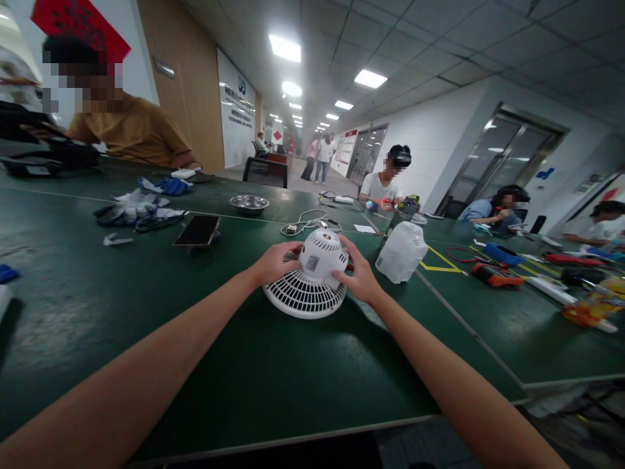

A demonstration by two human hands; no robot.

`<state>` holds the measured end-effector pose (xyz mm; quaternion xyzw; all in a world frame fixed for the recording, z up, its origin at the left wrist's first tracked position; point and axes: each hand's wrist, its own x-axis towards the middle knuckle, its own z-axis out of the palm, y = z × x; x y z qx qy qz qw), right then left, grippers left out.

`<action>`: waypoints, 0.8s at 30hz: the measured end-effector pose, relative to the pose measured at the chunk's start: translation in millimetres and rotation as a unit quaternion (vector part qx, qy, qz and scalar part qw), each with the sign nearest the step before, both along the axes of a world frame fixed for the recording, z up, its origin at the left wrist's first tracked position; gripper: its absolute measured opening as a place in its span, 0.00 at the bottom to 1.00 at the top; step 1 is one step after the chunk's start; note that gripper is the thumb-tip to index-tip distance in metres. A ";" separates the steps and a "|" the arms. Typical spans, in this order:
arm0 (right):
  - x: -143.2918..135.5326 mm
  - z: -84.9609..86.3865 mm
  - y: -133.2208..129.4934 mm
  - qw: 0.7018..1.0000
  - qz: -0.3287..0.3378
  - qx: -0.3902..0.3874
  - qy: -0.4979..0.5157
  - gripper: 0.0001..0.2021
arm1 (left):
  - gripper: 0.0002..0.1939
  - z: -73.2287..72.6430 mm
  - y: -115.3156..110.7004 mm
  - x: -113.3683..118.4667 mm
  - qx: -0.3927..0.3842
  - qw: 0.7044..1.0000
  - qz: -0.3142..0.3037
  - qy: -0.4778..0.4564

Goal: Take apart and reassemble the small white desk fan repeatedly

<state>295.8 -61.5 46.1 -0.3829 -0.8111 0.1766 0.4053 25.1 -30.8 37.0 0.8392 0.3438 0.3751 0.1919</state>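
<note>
A white electric fan head [319, 251] sits in front of me on the green tabletop, its round slatted grille [305, 301] downward and its vented motor housing upward. My left hand [274, 262] curls around the left side of the housing, thumb toward me. On the opposite side my right hand [360, 273] grips the housing, its thumb near the lower edge. Parts of the fingers on both hands are hidden behind the housing. Right of the fan stands a white plastic piece [403, 253] with slots near its top. Behind the fan lies a white cable [312, 221] with a plug.
Left of the fan are a dark-screened phone [196, 231], gloves [134, 208] and a metal bowl [249, 204]. An orange-and-black tool [497, 276], a blue case [502, 254] and a power strip [551, 290] lie rightward. Several people sit around the tables.
</note>
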 end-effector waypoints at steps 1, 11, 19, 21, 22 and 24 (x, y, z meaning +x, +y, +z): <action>0.2 0.0 0.2 1.000 0.004 -0.003 0.001 0.42 | 0.26 1.0 -1.2 -0.3 0.007 1.000 -0.001 0.015; -2.7 13.3 -14.2 0.998 0.037 -0.049 0.024 0.43 | 0.32 7.9 -5.4 3.6 0.019 0.996 0.019 0.079; -7.3 15.3 -16.4 1.000 0.026 0.014 -0.010 0.40 | 0.33 6.3 -8.8 3.1 0.011 0.996 0.000 0.088; -9.1 14.6 -16.8 0.999 0.015 0.033 -0.036 0.40 | 0.34 5.2 -8.2 3.1 0.015 0.996 -0.002 0.092; -9.7 14.1 -17.1 0.998 0.008 0.037 -0.044 0.40 | 0.34 4.7 -7.9 3.4 0.016 0.995 -0.001 0.094; -10.5 12.7 -17.6 0.998 -0.007 0.035 -0.050 0.39 | 0.35 3.9 -7.2 4.5 0.016 0.995 0.003 0.095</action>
